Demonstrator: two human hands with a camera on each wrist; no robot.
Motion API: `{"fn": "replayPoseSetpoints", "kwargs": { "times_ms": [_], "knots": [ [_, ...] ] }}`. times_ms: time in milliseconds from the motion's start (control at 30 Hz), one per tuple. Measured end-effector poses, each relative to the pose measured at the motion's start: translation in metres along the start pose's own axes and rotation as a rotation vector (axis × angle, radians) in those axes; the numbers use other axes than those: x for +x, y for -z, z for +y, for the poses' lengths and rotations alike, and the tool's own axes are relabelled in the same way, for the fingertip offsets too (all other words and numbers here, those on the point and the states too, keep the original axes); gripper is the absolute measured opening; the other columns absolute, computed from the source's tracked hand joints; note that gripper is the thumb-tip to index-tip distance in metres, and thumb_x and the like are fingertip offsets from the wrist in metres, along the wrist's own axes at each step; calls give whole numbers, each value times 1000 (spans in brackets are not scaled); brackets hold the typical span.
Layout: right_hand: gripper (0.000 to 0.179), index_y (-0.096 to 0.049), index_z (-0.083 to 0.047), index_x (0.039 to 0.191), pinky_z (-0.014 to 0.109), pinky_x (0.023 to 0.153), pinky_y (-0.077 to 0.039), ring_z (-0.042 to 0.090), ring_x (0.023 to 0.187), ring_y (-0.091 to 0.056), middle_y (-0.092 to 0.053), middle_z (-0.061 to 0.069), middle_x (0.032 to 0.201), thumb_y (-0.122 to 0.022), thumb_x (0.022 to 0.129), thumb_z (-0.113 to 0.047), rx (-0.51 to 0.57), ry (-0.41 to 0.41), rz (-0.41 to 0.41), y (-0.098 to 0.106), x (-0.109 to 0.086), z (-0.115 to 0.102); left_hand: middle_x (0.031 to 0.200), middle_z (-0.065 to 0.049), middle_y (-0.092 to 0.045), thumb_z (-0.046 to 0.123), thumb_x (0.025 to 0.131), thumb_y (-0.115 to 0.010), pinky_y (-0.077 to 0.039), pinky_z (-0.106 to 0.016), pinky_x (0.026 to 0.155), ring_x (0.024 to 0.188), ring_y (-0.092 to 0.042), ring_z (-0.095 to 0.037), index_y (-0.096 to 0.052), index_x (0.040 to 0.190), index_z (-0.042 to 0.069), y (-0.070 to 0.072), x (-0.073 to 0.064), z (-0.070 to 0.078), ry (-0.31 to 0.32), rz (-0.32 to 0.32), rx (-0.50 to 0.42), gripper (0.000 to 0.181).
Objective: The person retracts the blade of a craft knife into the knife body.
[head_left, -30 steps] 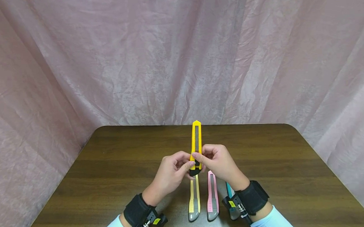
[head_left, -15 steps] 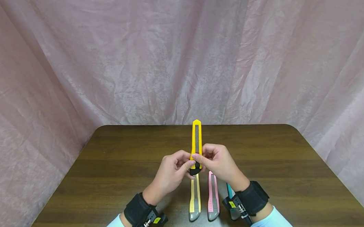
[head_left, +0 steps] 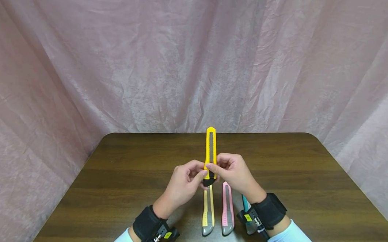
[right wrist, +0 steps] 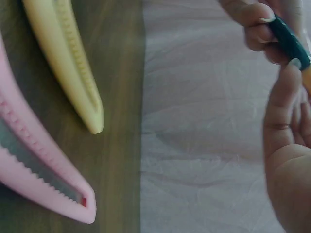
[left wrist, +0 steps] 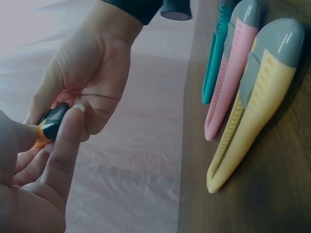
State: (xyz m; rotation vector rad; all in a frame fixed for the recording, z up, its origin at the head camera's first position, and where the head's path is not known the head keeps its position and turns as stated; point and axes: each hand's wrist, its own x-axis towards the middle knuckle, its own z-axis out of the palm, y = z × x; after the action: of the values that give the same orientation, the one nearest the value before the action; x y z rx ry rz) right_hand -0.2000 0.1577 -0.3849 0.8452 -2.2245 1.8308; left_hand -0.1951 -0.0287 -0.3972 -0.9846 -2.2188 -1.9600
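Observation:
Raised over the table in the head view is a bright yellow box cutter (head_left: 211, 145), its pointed front end away from me. A grey strip runs along its slot, and no blade sticks out of the tip. My left hand (head_left: 181, 183) pinches its lower left side near the black end cap (left wrist: 54, 120). From the right, my right hand (head_left: 235, 172) grips it a little higher, thumb lying across the front. Fingers behind the body are mostly hidden. In the right wrist view, fingertips of both hands meet at the dark cap (right wrist: 290, 42).
Three more box cutters lie side by side on the brown wooden table (head_left: 118, 190): pale yellow (head_left: 207, 209), pink (head_left: 227, 211) and teal (head_left: 246, 203). My right wrist partly covers the teal one. A pink curtain (head_left: 164, 64) hangs behind the table.
The bright yellow box cutter and both hands have shifted very slightly up and right in the head view. The grip of both hands looks the same.

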Motion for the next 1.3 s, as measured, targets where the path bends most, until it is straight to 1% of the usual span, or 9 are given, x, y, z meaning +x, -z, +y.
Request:
{"fn": "replayPoseSetpoints", "kwargs": {
  "times_ms": [100,200,400,500,600,767,933,1067,1300],
  "knots": [
    [8,-61,1,85,25,46,-52,22,51,-52,-59,15,70,-66,84,6,16,19,-16,0,-1,0,85,-12,-64,-6,89,-60,-58,-38,56,65,-65,-26,-60,103,0,0,1,2,6,1,-13,15],
    [8,-60,2,87,25,48,-52,24,52,-53,-59,16,72,-66,84,7,24,19,-31,2,0,0,86,-8,-64,-2,90,-61,-57,-41,56,66,-66,-22,-60,103,4,0,4,-7,16,-7,-15,15],
    [4,-64,0,88,34,50,-56,33,54,-56,-63,13,74,-67,87,-1,11,-50,-20,5,1,2,88,-1,-64,6,91,-63,-58,-38,56,66,-65,-17,-61,107,9,3,4,-22,45,-50,54,16],
    [7,-65,-2,90,40,51,-57,33,55,-58,-65,10,74,-68,88,-8,-5,-115,-5,5,5,5,87,-4,-63,7,92,-62,-58,-36,56,67,-64,-20,-58,113,7,5,0,-20,107,-64,100,21],
    [16,-63,-5,92,41,52,-57,29,55,-60,-64,7,70,-70,87,-19,-67,-194,-7,-1,13,15,85,-4,-60,13,91,-66,-57,-33,54,64,-63,-18,-48,124,7,8,-7,-18,182,-47,168,38],
    [30,-59,-7,93,43,52,-57,26,52,-61,-63,5,65,-75,82,-29,-161,-332,-73,-18,20,39,81,2,-56,24,78,-79,-54,-21,51,61,-58,-7,-42,128,3,13,-22,-19,260,-53,426,65],
    [28,-58,-4,86,47,55,-56,26,51,-62,-63,8,61,-76,81,-25,-183,-474,-144,-40,17,41,69,6,-53,27,75,-81,-46,-17,44,53,-50,-2,-47,118,-3,17,-38,-26,309,-118,652,62],
    [28,-59,-2,76,42,51,-56,23,46,-62,-61,8,55,-77,81,-23,-259,-585,-225,-57,12,41,63,5,-50,29,73,-82,-42,-18,42,49,-46,-3,-52,106,-2,17,-52,-32,345,-169,717,54],
    [33,-60,-6,71,23,42,-51,19,45,-60,-57,5,53,-77,78,-33,-552,-714,-354,-72,12,38,80,0,-56,29,70,-83,-52,-20,56,64,-54,-4,-53,108,-4,15,-63,-34,419,-284,740,58]
  ]
}}
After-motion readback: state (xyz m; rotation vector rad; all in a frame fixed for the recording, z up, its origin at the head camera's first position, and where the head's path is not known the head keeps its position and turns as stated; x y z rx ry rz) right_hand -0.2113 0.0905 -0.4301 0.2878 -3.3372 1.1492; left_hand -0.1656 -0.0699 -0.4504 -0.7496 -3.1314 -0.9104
